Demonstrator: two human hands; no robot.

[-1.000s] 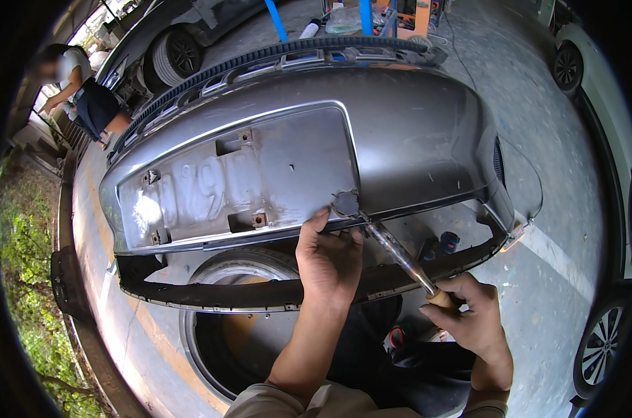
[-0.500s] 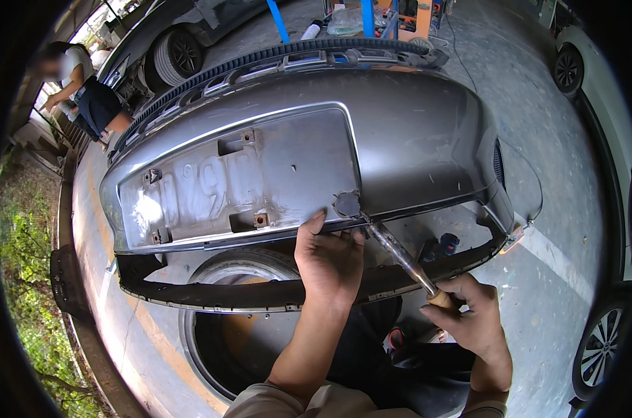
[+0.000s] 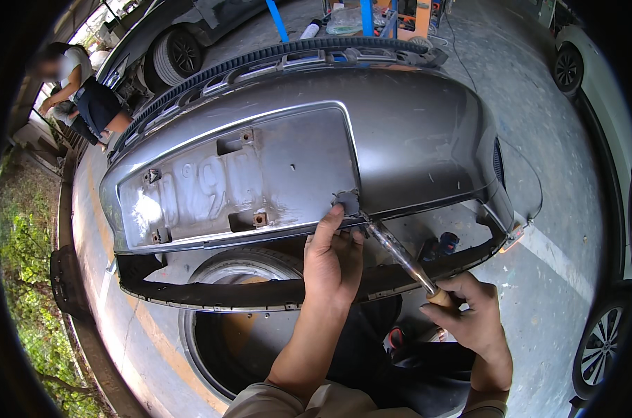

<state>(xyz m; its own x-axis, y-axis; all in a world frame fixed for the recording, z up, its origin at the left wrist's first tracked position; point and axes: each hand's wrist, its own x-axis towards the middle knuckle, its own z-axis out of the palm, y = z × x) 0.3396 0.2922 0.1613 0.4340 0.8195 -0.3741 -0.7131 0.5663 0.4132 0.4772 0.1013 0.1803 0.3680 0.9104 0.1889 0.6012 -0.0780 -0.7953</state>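
A grey car bumper [image 3: 420, 132] lies in front of me, with a recessed licence-plate panel [image 3: 309, 153] in its middle. At that panel's lower right corner sits a dark, rough-edged patch [image 3: 348, 203]. My left hand [image 3: 332, 268] pinches the lower edge there, thumb on the patch and fingers curled beneath the edge. In my right hand [image 3: 474, 313] is a soldering iron [image 3: 403, 259], held by its wooden handle. Its metal barrel slants up and left, and the tip is at the bumper edge just right of the patch.
Under the bumper lies a tyre [image 3: 243, 262], with a dark power tool [image 3: 441, 246] to its right on the floor. A cable [image 3: 541, 188] runs along the bumper's right end. Parked cars flank the space; another person [image 3: 96, 97] is at the far left.
My left thumb has moved up and right from beside the patch onto it, and the left hand has turned slightly. The soldering iron and my right hand have hardly moved.
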